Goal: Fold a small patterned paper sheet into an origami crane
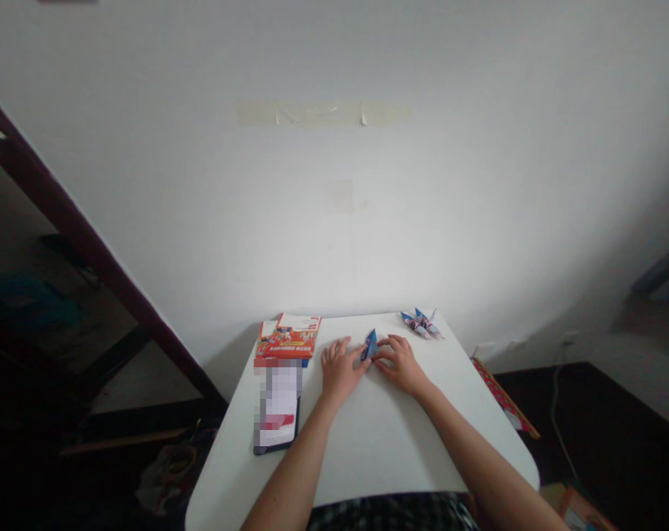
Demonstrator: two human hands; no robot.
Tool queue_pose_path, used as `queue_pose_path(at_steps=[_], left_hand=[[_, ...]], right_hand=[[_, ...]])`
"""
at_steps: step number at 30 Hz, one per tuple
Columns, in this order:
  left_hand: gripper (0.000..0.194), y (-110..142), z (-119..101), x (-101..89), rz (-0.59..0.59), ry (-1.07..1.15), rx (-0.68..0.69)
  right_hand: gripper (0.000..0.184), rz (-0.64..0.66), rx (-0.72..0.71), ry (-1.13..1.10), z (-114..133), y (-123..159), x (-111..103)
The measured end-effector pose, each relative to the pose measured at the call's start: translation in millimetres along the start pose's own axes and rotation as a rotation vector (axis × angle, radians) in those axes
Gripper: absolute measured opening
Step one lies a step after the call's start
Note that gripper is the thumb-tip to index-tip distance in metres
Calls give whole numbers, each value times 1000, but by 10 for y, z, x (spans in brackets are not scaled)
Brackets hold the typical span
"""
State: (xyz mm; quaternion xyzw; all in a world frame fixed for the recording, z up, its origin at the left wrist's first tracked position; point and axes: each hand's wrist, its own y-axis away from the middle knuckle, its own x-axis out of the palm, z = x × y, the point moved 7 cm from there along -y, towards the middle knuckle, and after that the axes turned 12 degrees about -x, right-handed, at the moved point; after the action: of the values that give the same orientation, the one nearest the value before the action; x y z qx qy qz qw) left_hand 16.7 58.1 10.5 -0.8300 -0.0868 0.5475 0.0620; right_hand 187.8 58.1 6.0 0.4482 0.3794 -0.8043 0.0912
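Folded blue paper (370, 345) is sitting close to the far edge of the white bench (386, 450), around the middle, with its pointy end aimed at the wall (334, 251). Both hands are on it. Left hand (342, 371) is palm down, grip spread, fingers fanned over the bench and the thumb side reaching the paper's lower left. Right hand (403, 365) has its thumb and forefinger at the lower right side; can't really tell whether that grip is pinching the paper or just touching it, and the other fingers are bent above.

Over at the far right corner there's a little cluster of folded paper pieces (421, 324), blue and whitish with pointed ends, bunched together. Far left corner has overlapping red-orange printed packets (288, 341). Just on the near side of those, by the left edge, lies a phone (282, 405), screen up but pixelated, so no reading it.
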Motion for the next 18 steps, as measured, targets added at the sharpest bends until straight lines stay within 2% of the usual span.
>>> queue_pose_path(at_steps=[9, 13, 18], left_hand=[[32, -37, 27, -35, -9, 45, -14], [33, -26, 6, -42, 20, 30, -20], [31, -10, -11, -45, 47, 31, -7]], right_hand=[[35, -112, 17, -21, -70, 3, -50], [44, -74, 33, 36, -85, 0, -47], [34, 6, 49, 47, -87, -2, -16]])
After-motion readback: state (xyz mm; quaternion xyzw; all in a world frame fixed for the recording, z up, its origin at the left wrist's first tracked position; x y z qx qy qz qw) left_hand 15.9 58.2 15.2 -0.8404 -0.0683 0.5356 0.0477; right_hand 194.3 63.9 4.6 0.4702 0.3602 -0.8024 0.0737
